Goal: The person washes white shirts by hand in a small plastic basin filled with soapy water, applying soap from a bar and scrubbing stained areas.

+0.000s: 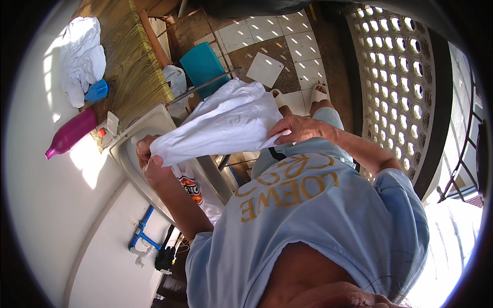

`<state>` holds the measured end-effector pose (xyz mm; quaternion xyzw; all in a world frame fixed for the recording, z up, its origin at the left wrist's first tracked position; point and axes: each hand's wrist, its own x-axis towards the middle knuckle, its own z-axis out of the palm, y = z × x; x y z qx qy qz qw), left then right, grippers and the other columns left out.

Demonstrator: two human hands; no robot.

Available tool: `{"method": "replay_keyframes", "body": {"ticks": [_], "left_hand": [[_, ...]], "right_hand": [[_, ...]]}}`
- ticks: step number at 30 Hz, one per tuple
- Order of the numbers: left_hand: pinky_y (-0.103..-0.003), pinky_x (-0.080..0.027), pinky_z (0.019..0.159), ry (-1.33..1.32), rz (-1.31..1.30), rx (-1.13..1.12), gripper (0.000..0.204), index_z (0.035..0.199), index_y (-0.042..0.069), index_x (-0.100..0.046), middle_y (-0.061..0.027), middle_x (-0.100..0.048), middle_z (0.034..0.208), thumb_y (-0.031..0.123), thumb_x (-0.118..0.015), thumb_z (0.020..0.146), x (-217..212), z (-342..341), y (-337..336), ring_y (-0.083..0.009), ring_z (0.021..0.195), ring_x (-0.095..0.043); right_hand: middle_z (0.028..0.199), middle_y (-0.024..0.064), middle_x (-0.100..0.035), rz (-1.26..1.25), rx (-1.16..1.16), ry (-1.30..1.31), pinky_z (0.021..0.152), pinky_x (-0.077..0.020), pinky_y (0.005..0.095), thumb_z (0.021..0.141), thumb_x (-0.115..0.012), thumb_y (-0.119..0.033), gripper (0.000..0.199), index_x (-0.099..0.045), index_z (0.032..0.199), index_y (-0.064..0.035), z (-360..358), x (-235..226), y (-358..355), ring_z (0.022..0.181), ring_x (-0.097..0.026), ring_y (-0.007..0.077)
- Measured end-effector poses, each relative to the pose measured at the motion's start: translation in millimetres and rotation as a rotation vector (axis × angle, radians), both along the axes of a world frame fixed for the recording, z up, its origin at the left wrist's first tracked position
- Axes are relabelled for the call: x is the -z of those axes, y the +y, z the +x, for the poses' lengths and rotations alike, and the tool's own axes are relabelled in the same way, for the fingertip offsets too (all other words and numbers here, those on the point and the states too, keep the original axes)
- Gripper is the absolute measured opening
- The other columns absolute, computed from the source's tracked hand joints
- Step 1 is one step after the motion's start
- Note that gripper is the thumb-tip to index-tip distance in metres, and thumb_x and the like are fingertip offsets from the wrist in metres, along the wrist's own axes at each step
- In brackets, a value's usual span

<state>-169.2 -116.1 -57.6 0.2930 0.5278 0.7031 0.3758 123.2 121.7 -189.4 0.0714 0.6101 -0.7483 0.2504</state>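
A white cloth [221, 120], which looks like a garment, is stretched between my two hands in front of my body. My left hand [152, 161] grips its left end over the metal sink [169, 123], thumb on top. My right hand [294, 128] pinches the cloth's right edge between thumb and fingers. The middle of the cloth bunches up and hangs away from me, past the sink's edge. Its exact kind cannot be made out. Below the cloth, a plastic bag [208, 197] with a red and black print lies in the sink.
On the yellow-patterned counter [128, 56] are a crumpled white cloth [83, 59], a blue scoop-like item [97, 91] and a magenta bottle [72, 133]. A teal panel [203, 69] stands beyond the sink. Blue pipe [143, 228] runs along the wall. At right is a perforated block wall [395, 77].
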Motion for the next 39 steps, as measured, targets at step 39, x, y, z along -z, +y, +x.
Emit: {"method": "replay_keyframes", "body": {"ticks": [39], "left_hand": [[-0.03, -0.048, 0.09, 0.254, -0.027, -0.823, 0.055, 0.134, -0.001, -0.037, -0.013, -0.063, 0.112, -0.008, -0.059, 0.084, -132, 163, 35, -0.0172, 0.102, -0.062]], "right_hand": [[0.085, 0.0065, -0.055, 0.327, -0.373, 0.835, 0.072, -0.0423, 0.0302, 0.077, -0.057, -0.012, 0.015, -0.062, 0.077, 0.0025, -136, -207, 120, 0.077, -0.052, 0.016]]}}
